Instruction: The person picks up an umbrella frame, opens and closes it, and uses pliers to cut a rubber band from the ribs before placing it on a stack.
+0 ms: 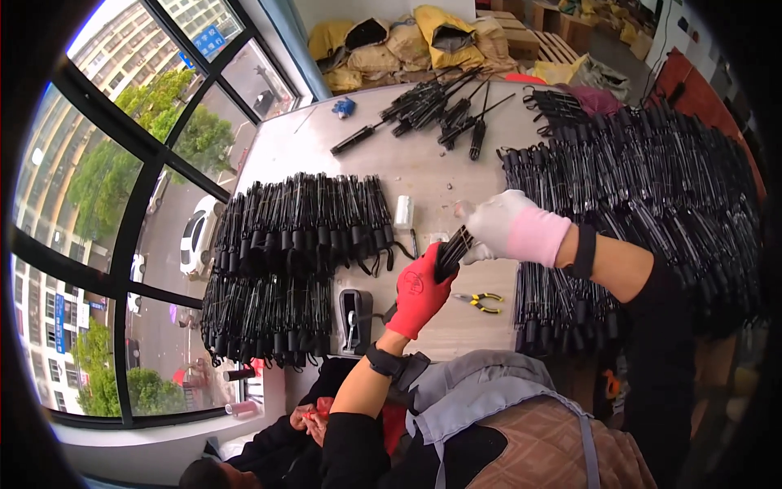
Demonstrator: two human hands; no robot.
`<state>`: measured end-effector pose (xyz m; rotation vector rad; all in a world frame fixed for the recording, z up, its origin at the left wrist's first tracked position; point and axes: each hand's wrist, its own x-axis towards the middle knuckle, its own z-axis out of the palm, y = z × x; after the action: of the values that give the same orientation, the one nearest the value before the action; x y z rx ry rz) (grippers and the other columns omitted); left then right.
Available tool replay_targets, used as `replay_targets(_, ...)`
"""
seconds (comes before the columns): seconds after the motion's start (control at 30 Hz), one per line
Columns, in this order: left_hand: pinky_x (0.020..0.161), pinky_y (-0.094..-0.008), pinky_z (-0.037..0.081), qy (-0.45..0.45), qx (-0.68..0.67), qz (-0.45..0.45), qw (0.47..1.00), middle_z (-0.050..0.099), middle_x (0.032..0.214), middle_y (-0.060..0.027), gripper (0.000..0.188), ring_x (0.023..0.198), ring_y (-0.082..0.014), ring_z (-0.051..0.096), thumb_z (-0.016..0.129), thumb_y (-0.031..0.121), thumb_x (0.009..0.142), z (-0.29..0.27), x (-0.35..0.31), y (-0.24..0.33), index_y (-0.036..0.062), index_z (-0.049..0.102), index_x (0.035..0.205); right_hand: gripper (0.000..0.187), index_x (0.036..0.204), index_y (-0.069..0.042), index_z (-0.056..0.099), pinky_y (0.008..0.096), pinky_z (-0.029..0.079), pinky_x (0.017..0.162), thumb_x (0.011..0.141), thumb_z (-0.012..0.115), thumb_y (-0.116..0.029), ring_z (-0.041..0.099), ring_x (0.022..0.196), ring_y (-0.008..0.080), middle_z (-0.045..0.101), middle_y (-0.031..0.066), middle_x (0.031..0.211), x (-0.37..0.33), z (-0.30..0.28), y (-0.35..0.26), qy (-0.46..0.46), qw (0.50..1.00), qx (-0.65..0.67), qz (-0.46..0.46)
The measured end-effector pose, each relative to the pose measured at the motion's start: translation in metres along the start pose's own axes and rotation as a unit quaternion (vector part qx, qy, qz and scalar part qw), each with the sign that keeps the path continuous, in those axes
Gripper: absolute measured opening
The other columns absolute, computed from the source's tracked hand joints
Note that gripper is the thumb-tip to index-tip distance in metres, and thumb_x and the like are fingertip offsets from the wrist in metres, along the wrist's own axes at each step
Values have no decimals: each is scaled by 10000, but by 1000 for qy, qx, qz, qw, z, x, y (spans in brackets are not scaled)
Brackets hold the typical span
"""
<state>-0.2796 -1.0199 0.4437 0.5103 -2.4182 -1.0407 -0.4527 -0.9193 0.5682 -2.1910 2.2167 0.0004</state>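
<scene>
My left hand (419,292), in a red glove, is closed around a folded umbrella frame (456,251) with dark metal ribs, held tilted above the table. My right hand (507,225), in a white and pink glove, closes on the upper end of the ribs; its fingers partly hide that end. Just beneath my hands lie yellow-and-black pliers (479,302). A white roll (404,212) stands beyond my left hand, with a small dark pen-like tool (413,243) near it.
Stacked black umbrella frames fill the table's left side (301,224) and right side (627,212). A loose heap of frames (436,106) lies at the far edge. A black-and-grey device (354,322) sits left of my forearm. Another person's hands (311,420) show at lower left; yellow sacks (407,45) lie behind.
</scene>
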Motion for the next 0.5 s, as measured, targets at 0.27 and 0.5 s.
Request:
replay_targets(0.27, 579, -323, 513, -19, -481, -171, 860, 621, 788, -77, 316, 632, -200, 642, 659, 159, 850, -18, -11, -16, 36, 535, 1114, 497, 1149, -24, 521, 358, 537, 647, 845, 679, -384, 664, 687, 245, 664, 126, 865, 7, 112, -16, -187, 631, 717, 229)
replay_targets(0.5, 570, -314, 518, 17, -554, -390, 735, 619, 798, -81, 309, 606, -197, 620, 603, 246, 911, -35, -63, -67, 14, 554, 1108, 496, 1175, -10, 524, 318, 536, 746, 825, 693, -319, 648, 833, 199, 630, 112, 913, -43, 359, -10, -95, 922, 262, 268)
